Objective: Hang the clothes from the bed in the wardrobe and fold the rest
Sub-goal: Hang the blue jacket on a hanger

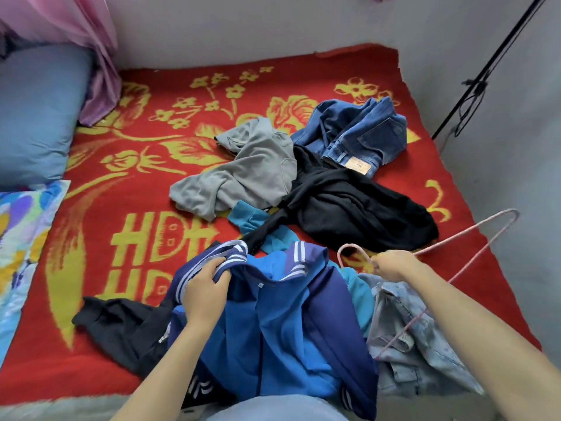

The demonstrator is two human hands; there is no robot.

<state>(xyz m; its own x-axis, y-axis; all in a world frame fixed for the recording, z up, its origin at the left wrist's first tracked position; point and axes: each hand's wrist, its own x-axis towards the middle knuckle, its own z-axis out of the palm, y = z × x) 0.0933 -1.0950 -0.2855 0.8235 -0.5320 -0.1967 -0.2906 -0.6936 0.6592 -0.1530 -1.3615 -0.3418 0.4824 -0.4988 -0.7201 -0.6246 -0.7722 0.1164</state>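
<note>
Jacket (282, 314) lies at the near edge of the bed (100, 354), its collar gripped by the left hand (206, 287). Right hand (391, 265) pinches the hanger (467, 231) at its neck. Recommended: hold the collar open and feed in one hanger arm at a time.

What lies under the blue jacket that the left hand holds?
A black garment sticks out from under the blue jacket on its left, and a pale denim garment on its right. How far they reach beneath it is covered.
</note>
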